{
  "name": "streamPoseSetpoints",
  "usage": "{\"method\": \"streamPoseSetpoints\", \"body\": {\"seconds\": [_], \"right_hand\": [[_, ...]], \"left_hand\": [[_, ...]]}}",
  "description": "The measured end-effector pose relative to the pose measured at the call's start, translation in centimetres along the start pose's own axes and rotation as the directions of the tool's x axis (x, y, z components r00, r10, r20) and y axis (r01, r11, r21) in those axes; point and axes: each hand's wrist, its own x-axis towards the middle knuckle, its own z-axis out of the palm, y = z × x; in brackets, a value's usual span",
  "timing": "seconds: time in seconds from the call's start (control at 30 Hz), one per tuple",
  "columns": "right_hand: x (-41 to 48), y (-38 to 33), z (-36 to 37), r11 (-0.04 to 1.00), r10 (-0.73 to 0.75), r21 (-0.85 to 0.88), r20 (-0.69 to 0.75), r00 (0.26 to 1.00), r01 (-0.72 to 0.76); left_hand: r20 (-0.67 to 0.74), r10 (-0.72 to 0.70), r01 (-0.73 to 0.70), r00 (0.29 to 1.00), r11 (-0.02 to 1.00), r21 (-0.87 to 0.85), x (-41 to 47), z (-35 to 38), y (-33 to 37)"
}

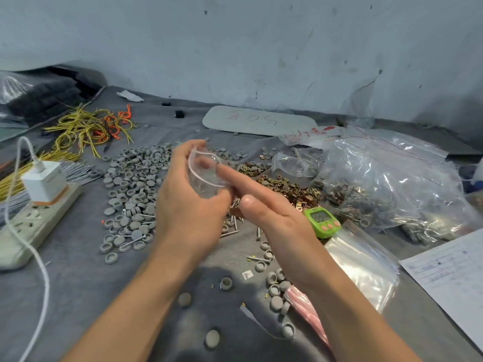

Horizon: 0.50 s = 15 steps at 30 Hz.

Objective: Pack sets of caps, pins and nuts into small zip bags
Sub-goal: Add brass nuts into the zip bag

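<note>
**Bag open in my left grip, right fingers at its mouth**

At the far left of the grey-clothed bench [78, 283] lies a white plastic power strip [34, 220]. Next to it, a heap of round grey plastic caps [133, 178] spreads just left of my hands.

My left hand [188, 194] holds the small clear plastic zip bag [206, 173] up above the bench. Its fingers and thumb curl round the bag's side, so this grip is closed on the bag. The mouth gapes rightward, toward my other hand, and the bag's length seems to run back into my left palm.

My right hand [271, 212] lies just right of the bag. Its fingers are straight and carry nothing I can see, and the forefinger reaches the rim of the mouth. Loose silver metal pins [230, 232] lie on the cloth below both hands. A pile of brass-coloured square nuts [292, 189] sits just beyond the right hand.

I judge the free right hand must do the fetching. It is nearer the nuts and pins, while the caps lie across on the left hand's side.
</note>
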Motion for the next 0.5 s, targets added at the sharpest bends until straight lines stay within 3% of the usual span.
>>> {"method": "streamPoseSetpoints", "body": {"seconds": [0.1,0.17,0.27,0.37,0.5], "right_hand": [[-0.2,0.0,-0.5,0.980,0.132,-0.127,-0.167,0.977,-0.154],[-0.4,0.1,-1.4,0.886,0.208,-0.331,-0.339,0.918,-0.323],[-0.5,0.7,-3.5,0.554,0.276,-0.640,-0.463,0.842,-0.533],[-0.4,1.0,-5.1,0.281,0.366,-0.722,-0.529,0.766,-0.633],[-0.3,1.2,-5.2,0.168,0.403,-0.806,-0.469,0.786,-0.567]], "left_hand": [[-0.035,0.177,-0.164,0.984,0.956,0.243,0.7,-0.8,-0.7],[0.047,0.238,-0.235,0.970,0.877,0.419,1.3,-1.2,-1.2],[0.330,0.101,-0.278,0.939,0.787,0.550,1.0,-0.4,-1.5],[0.553,-0.006,-0.382,0.833,0.717,0.583,-0.2,1.2,-2.0],[0.610,0.008,-0.447,0.792,0.688,0.572,-0.4,2.2,-2.6]]}}
